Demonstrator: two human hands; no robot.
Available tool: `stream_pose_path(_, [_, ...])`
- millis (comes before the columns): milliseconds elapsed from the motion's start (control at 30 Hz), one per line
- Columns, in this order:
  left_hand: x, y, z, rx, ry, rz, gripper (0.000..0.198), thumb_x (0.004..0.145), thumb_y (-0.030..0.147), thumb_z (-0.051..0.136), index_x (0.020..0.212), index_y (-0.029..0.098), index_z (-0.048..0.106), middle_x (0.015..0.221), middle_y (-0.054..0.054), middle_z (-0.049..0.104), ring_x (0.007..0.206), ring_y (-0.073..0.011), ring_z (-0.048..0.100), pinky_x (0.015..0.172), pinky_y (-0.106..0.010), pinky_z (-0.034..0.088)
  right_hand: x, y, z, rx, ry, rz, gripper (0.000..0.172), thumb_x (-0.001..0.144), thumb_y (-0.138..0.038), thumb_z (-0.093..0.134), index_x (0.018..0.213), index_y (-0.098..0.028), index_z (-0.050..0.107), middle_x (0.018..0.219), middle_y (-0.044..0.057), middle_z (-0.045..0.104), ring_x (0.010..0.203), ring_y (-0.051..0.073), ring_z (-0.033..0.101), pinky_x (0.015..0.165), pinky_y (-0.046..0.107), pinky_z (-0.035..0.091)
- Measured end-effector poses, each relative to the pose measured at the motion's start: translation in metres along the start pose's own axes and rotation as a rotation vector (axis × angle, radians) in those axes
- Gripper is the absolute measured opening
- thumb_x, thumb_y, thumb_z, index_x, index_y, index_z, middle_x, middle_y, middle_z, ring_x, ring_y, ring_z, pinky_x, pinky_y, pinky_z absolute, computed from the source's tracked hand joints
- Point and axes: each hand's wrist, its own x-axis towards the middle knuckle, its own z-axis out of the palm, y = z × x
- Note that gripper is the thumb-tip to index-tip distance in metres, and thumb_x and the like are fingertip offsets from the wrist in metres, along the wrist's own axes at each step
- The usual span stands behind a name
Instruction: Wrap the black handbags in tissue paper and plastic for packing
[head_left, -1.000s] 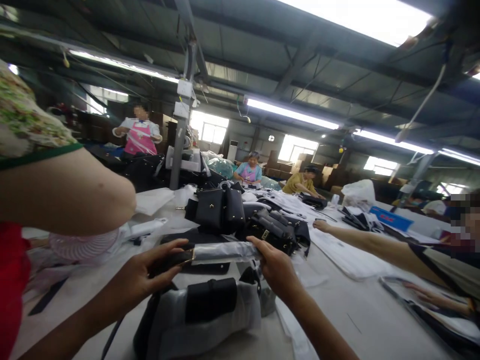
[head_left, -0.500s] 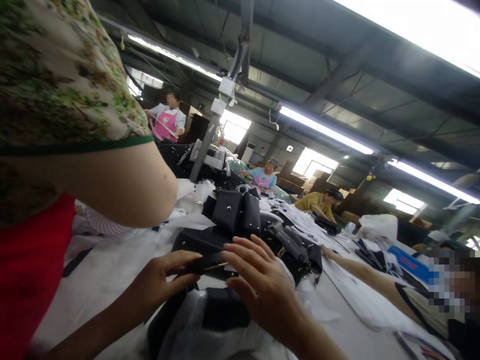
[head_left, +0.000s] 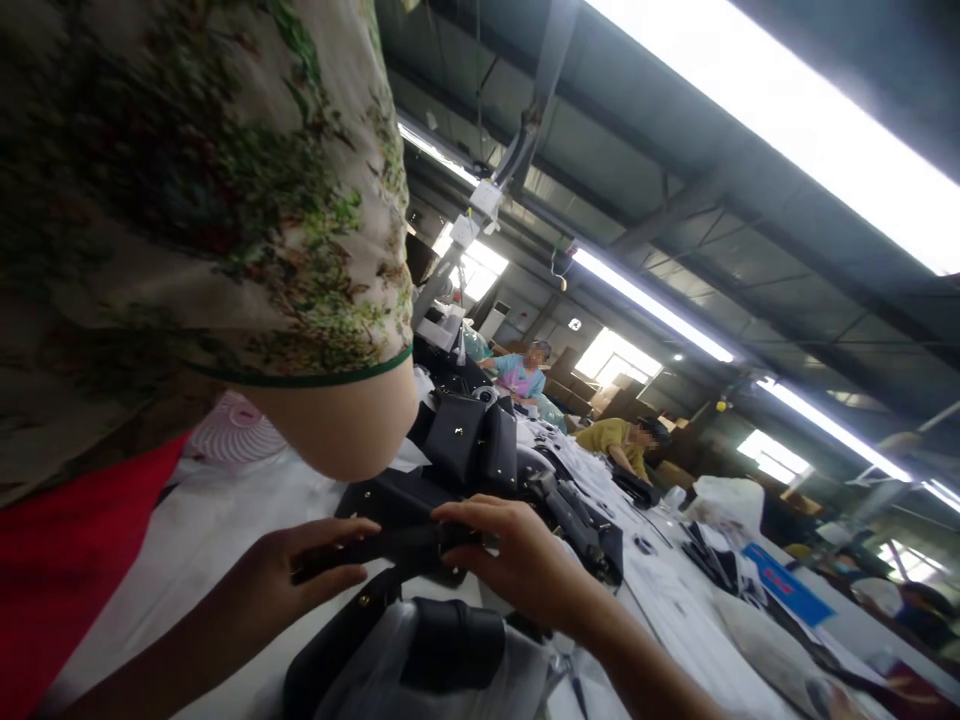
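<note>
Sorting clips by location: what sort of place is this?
Probably a handbag workshop: black handbags piled on a long white worktable, co-workers seated along it, strip lights overhead. The left hand and right hand grip a black strap.

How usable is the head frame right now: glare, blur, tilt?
Head view: ceiling light strip blown out to white; horizon strongly tilted, wide-angle bending the roof beams; a co-worker's floral sleeve fills the upper left, close and soft; left hand and right hand on the black strap slightly smeared yet readable, in even light without hard shadows.
</note>
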Motion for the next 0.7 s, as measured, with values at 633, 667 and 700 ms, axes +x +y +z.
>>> stream_pose_path(633, [-0.006, 0.042, 0.006, -0.093, 0.095, 0.097, 0.037, 0.071, 0.058, 0.077, 0.100, 0.035, 0.082, 0.100, 0.001, 0.082, 0.088, -0.0265, 0.077, 0.080, -0.029, 0.063, 0.013, -0.037, -0.017, 0.123, -0.082, -0.118, 0.026, 0.092, -0.029, 0.073, 0.116, -0.021, 0.076, 0.104, 0.001, 0.077, 0.093, 0.016, 0.072, 0.084, 0.022, 0.054])
stream_pose_path(667, [-0.009, 0.033, 0.005, -0.111, 0.077, 0.067, 0.037, 0.073, 0.057, 0.077, 0.102, 0.035, 0.082, 0.094, 0.000, 0.082, 0.080, -0.0247, 0.076, 0.073, -0.027, 0.063, 0.011, -0.036, -0.020, 0.100, -0.076, -0.108, 0.025, 0.092, -0.029, 0.073, 0.115, -0.020, 0.076, 0.102, 0.001, 0.076, 0.090, 0.015, 0.072, 0.083, 0.022, 0.054])
stream_pose_path(700, [-0.012, 0.023, 0.002, -0.134, 0.075, 0.028, 0.036, 0.073, 0.057, 0.077, 0.101, 0.035, 0.082, 0.086, 0.000, 0.082, 0.071, -0.0224, 0.074, 0.065, -0.025, 0.062, 0.009, -0.034, -0.024, 0.087, -0.067, -0.091, 0.024, 0.092, -0.028, 0.072, 0.114, -0.019, 0.076, 0.101, 0.002, 0.076, 0.089, 0.015, 0.071, 0.081, 0.022, 0.054])
